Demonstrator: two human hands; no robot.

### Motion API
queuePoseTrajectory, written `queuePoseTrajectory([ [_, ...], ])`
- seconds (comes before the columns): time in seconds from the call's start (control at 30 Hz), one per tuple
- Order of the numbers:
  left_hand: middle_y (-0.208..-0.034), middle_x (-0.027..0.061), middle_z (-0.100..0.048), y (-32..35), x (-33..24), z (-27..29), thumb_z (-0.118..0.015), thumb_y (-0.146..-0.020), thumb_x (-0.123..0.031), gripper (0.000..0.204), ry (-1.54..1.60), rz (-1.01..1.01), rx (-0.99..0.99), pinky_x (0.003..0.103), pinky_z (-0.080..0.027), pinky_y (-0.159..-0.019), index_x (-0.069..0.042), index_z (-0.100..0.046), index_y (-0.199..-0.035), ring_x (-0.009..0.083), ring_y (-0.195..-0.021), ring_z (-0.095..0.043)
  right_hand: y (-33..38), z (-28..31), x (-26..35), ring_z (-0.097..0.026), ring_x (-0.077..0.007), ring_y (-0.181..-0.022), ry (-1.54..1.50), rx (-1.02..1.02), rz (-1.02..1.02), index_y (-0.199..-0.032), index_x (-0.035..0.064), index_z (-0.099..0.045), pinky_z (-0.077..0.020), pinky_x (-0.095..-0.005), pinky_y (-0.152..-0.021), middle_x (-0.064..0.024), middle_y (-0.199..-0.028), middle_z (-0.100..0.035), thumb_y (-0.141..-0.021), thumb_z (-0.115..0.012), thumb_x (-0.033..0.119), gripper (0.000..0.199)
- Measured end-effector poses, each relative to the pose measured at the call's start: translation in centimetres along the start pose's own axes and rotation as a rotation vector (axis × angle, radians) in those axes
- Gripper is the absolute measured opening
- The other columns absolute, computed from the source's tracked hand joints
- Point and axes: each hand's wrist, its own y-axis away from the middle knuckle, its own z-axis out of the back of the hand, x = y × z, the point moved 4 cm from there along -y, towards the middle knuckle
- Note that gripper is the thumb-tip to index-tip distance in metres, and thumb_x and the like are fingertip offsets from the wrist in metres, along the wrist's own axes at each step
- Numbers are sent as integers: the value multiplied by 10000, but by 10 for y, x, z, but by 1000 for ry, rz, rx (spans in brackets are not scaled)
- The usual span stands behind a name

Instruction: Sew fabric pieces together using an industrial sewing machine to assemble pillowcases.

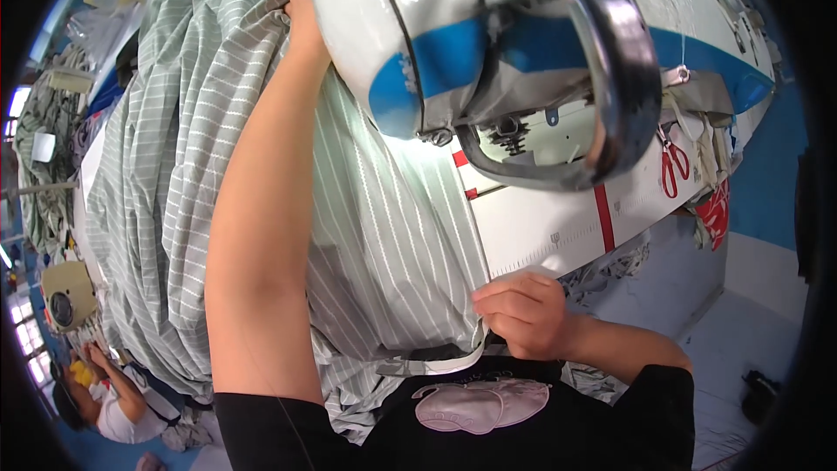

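A large grey-green fabric with white stripes (384, 253) lies in folds over the sewing machine's bed and spills toward my lap. My left arm reaches far across it. My left hand (302, 7) is at the back, beside the white and blue sewing machine head (366, 35); its visible fingers curl onto a gathered fold, and the machine hides the rest. Close to my body, my right hand (527, 312) is closed in a pinch on the fabric's right edge, at the table's front. The needle area is hidden behind the machine head.
A shiny metal loop-shaped part (623, 78) juts toward me from the machine. Red-handled scissors (671, 166) lie at the right on the white table (540, 235), which has ruler marks and red strips. Another person (122, 406) sits at far left, near a beige machine (70, 296).
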Motion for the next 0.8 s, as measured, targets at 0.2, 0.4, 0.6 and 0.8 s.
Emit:
queuePoseTrajectory([
  [0.2,-1037,218,-679,-18,17,-1,-656,-854,-382,430,44,119,23,468,-465,-903,-26,-629,-1094,402,-1006,-634,-20,3,-14,-697,-211,-870,42,19,-1,-711,25,-623,-534,-324,-628,-44,-873,-678,-601,-594,-8,118],
  [0.4,-1024,213,-655,-39,22,1,-667,-853,-364,376,147,250,8,471,-476,-878,-37,-658,-1038,397,-1000,-619,-37,7,-29,-687,-247,-895,56,18,2,-737,2,-620,-553,-345,-682,-75,-902,-667,-584,-589,-49,165],
  [0.6,-998,195,-591,-56,33,5,-724,-826,-312,274,-300,-105,-78,471,-471,-872,-56,-700,-921,381,-1003,-582,-54,9,-42,-670,-283,-946,62,112,-4,-770,-24,-614,-562,-355,-780,-114,-960,-657,-594,-589,-74,185],
  [0.8,-980,196,-599,-59,46,9,-794,-774,-308,317,-350,-136,-84,454,-477,-847,-61,-706,-950,379,-978,-588,-65,9,-43,-663,-309,-968,111,145,36,-801,-36,-619,-558,-347,-810,-137,-974,-654,-615,-597,-72,191],
])
